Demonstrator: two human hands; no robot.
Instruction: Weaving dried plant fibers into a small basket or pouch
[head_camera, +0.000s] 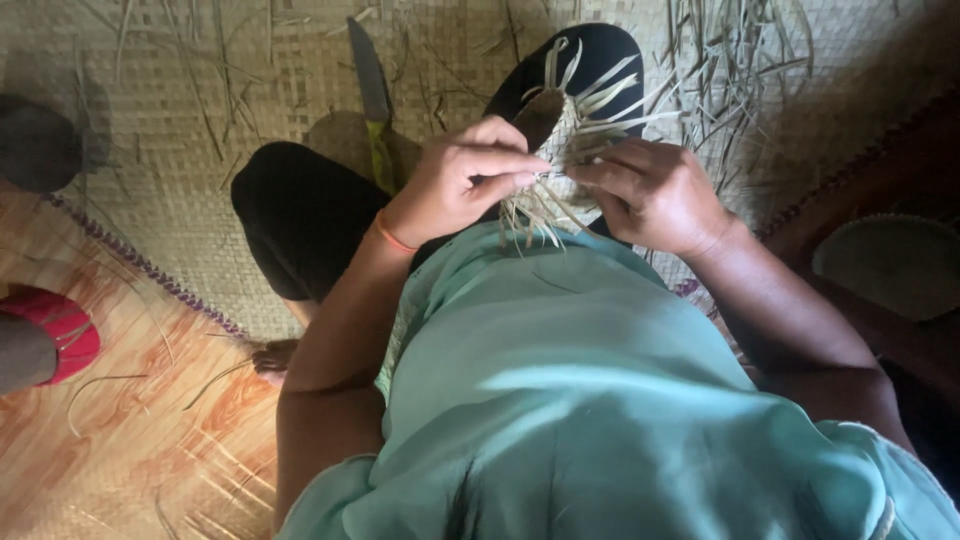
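Note:
I sit cross-legged on a woven mat (200, 110) in a teal shirt and black trousers. A small, partly woven basket of pale leaf strips (562, 150) is held over my lap, loose strip ends sticking out above and below. My left hand (470, 180) pinches strips at the basket's left side, an orange band on its wrist. My right hand (655, 195) grips the basket's right side, fingers curled on the strips.
A knife (372, 100) with a yellow-green handle lies on the mat by my left knee. Loose dry leaf strips (730, 70) are scattered at the upper right. A red object (60, 330) sits on the wood-pattern floor at left. A round woven piece (895, 260) lies at right.

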